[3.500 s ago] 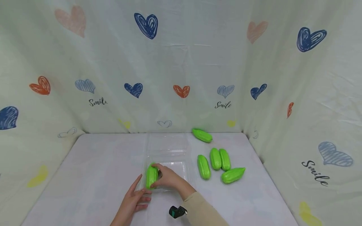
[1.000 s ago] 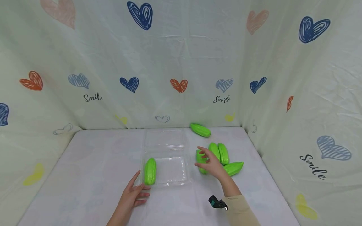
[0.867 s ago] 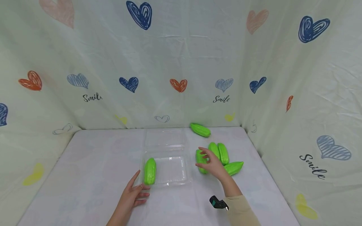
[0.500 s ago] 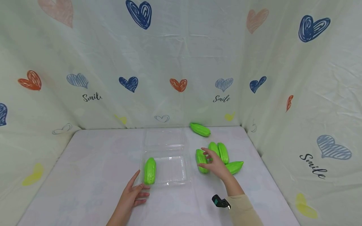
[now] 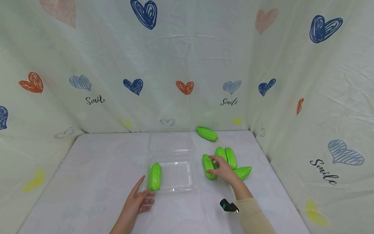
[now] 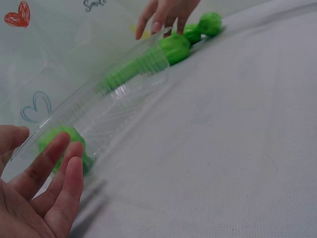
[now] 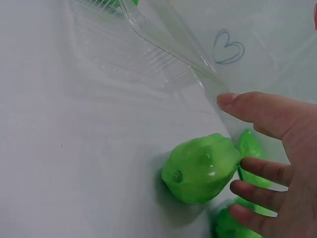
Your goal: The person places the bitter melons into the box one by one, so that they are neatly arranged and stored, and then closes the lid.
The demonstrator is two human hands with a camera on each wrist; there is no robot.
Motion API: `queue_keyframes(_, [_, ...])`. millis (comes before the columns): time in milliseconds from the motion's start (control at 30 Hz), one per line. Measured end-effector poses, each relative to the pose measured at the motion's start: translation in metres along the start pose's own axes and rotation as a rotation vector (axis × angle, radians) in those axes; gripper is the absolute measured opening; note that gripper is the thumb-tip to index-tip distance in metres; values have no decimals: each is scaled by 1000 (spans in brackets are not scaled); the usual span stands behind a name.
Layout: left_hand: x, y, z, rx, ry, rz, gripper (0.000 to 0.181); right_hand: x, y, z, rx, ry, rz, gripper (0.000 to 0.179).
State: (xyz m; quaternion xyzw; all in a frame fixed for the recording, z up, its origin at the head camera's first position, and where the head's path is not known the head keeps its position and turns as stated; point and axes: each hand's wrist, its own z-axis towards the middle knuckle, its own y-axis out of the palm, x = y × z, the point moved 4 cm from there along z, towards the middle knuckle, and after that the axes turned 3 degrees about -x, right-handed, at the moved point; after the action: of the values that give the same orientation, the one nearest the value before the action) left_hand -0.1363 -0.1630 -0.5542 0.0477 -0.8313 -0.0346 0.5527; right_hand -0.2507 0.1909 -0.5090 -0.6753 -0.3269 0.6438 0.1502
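Observation:
In the head view a clear plastic clamshell box (image 5: 178,177) stands with its lid folded back. One long, ridged green imitation fruit (image 5: 155,177) lies along the left side inside it. My left hand (image 5: 135,203) is at the box's front left corner, fingers loosely spread. My right hand (image 5: 225,170) hovers over a second green fruit (image 5: 206,165) right of the box. In the right wrist view, the thumb is raised away from that fruit (image 7: 200,168), with the other fingers at its far side; whether they touch it I cannot tell.
Behind and right of my right hand lie a close pair of green fruits (image 5: 230,158) and another fruit (image 5: 244,172). One more fruit (image 5: 207,134) sits at the back edge of the white table (image 5: 108,162). A black device (image 5: 229,206) is at the right wrist.
The right hand has let go of the fruit inside the box and moved right to the loose fruits. Lately it has shifted slightly right, over the nearest one. The left hand stays almost still.

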Motion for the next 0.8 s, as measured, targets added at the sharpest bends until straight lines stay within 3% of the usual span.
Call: queue_keyframes(800, [1, 1, 1, 6, -1, -16, 65, 2, 9, 13, -34, 23, -80, 55])
